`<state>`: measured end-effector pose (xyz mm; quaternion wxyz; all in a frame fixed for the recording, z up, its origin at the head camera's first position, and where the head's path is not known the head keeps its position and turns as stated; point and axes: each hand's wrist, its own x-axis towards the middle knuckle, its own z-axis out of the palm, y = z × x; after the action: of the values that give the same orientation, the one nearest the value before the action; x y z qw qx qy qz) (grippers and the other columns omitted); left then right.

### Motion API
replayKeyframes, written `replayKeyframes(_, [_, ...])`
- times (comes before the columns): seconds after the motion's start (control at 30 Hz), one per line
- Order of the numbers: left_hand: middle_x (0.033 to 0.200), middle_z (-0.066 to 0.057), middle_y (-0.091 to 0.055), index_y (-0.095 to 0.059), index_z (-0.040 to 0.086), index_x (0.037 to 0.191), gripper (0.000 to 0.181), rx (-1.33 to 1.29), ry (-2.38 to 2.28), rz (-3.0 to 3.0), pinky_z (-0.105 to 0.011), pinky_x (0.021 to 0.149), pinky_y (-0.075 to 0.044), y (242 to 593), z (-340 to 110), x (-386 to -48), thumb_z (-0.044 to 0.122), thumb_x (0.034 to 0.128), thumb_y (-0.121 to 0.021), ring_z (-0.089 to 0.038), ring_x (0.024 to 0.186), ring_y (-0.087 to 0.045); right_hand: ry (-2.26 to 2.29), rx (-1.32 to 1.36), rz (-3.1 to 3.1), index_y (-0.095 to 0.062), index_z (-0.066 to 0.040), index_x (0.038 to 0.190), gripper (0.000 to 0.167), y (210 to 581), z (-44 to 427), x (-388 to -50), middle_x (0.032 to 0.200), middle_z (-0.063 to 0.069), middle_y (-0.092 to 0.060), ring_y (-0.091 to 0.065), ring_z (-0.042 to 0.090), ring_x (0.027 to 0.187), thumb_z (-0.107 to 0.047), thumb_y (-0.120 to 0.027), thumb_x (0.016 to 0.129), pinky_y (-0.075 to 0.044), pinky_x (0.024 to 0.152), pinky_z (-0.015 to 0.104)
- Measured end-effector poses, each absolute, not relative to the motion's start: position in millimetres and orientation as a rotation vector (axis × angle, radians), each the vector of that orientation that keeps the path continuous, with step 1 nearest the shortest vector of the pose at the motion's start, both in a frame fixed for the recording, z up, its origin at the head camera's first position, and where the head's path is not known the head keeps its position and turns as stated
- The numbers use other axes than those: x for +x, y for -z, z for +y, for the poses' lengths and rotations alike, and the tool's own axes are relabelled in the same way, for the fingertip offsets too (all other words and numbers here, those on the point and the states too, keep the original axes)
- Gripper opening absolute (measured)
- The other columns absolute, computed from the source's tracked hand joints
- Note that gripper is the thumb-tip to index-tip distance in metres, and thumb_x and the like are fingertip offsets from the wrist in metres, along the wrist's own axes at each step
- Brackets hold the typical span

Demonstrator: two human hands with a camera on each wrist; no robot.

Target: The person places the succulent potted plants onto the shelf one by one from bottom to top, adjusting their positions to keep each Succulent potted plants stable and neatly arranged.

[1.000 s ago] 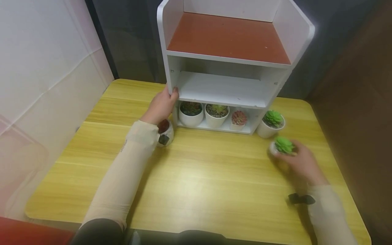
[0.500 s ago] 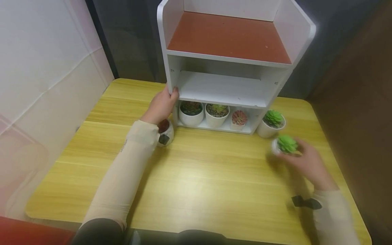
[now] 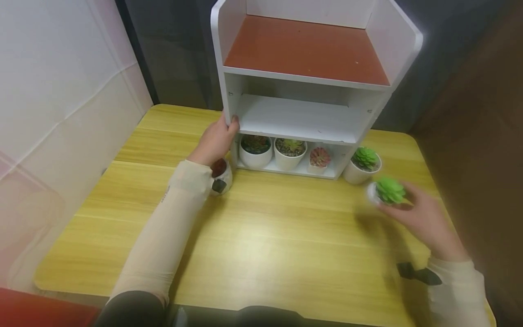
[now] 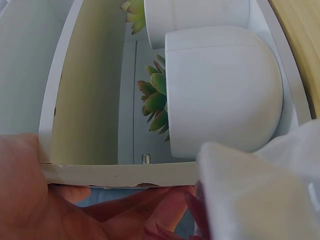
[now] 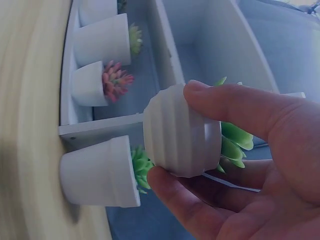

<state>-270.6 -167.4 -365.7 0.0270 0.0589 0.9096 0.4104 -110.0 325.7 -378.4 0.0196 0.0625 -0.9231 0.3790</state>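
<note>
My left hand [image 3: 216,141] grips the left side panel of the white shelf unit [image 3: 306,81], thumb on its front edge. In the right wrist view, my right hand [image 5: 240,165] holds a small ribbed white pot [image 5: 175,132] with a bright green succulent [image 3: 390,190], raised above the table and tilted. Another green succulent in a white pot [image 3: 356,173] stands just right of the shelf. On the bottom level sit a dark succulent's round pot [image 3: 255,159], a yellow-green succulent's pot [image 3: 288,162] and a pink succulent [image 3: 319,157]. A pot with a reddish plant [image 3: 219,170] is partly behind my left wrist.
The wooden table [image 3: 261,245] extends in front of the shelf and to both sides. A white sheet-covered wall [image 3: 69,91] borders its left, and a brown panel [image 3: 474,118] its right. The shelf's top level has a red-brown board [image 3: 306,50].
My right hand has moved rightward, and a little toward me, with the green potted succulent in it. The left hand stays on the shelf's side.
</note>
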Motion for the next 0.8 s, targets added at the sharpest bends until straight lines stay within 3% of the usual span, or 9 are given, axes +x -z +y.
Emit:
replayKeyframes(0.07, [0.176,-0.014,-0.029,-0.005,0.024,0.176,0.075,0.182,-1.269,2.810,-0.062,0.121,-0.032,366,-167,-270,0.058,0.1141,-0.030,-0.038,0.153,-0.040,-1.172,0.192,-2.864,-0.059,0.003,0.147,0.063,375,327,-108,0.136,0.026,-0.064,-0.067,0.036,0.116,-0.021,-0.087,0.096,-0.053,0.080,0.012])
replayKeyframes(0.3, [0.175,-0.015,-0.030,-0.006,0.023,0.176,0.075,0.175,-1.274,2.808,-0.062,0.121,-0.033,366,-167,-270,0.059,0.1139,-0.030,-0.038,0.153,-0.041,-1.149,0.191,-2.865,-0.062,-0.003,0.144,0.059,361,329,-102,0.133,0.017,-0.065,-0.060,-0.004,0.106,-0.022,-0.088,0.095,-0.054,0.079,0.014])
replayKeyframes(0.6, [0.176,-0.014,-0.030,-0.007,0.024,0.176,0.075,0.178,-1.270,2.807,-0.063,0.121,-0.033,366,-166,-270,0.059,0.1138,-0.030,-0.038,0.153,-0.041,-1.135,0.250,-2.840,-0.063,0.000,0.143,0.059,355,322,-100,0.131,0.014,-0.063,-0.055,0.002,0.112,-0.012,-0.089,0.092,-0.048,0.085,0.007])
replayKeyframes(0.8, [0.175,-0.014,-0.031,-0.007,0.023,0.176,0.075,0.183,-1.266,2.817,-0.063,0.120,-0.034,367,-166,-271,0.058,0.1140,-0.030,-0.039,0.151,-0.043,-1.133,0.259,-2.847,-0.064,0.000,0.141,0.056,353,319,-102,0.129,0.016,-0.065,-0.057,0.001,0.110,-0.013,-0.089,0.092,-0.051,0.083,0.009])
